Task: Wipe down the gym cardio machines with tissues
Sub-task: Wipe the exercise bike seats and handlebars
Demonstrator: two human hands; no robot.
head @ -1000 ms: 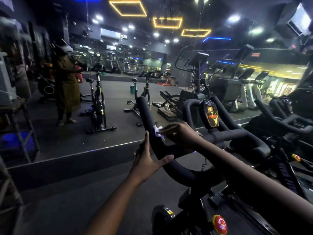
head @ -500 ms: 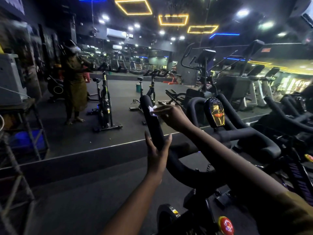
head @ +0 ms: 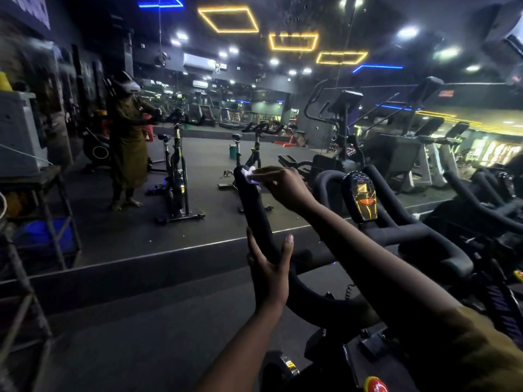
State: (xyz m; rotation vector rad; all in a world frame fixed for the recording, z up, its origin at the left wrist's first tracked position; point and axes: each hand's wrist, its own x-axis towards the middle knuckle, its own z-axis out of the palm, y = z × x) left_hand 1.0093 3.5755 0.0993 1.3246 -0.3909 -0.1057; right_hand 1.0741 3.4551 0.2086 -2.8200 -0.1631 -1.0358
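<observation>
Two hands: both ours, both on the black padded handlebar (head: 256, 213) of one spin bike.
Right hand (head: 285, 190): we reach across to the tip of the handlebar's left horn. The fingertips are pinched together on a small white crumpled tissue (head: 250, 174).
Tissue: pressed against the top end of the left horn, under the right fingertips.
Left hand (head: 268, 267): lower on the same horn. The fingers are straight and close together on its left side, and the thumb stands upright on its right side. The bar lies between them, touching the palm.
Glossy black oval console with an orange-lit display (head: 362, 196): mounted at the handlebar's centre, to the right of the right wrist.
Round red knob (head: 375, 385): low on the bike frame, at the bottom edge of our view.
Wall mirror (head: 113, 227): directly ahead. It reflects a person in an olive garment (head: 128, 142) beside a bike.
Ceiling lights: yellow rectangular outlines (head: 227, 19), with blue strips and white spots.
</observation>
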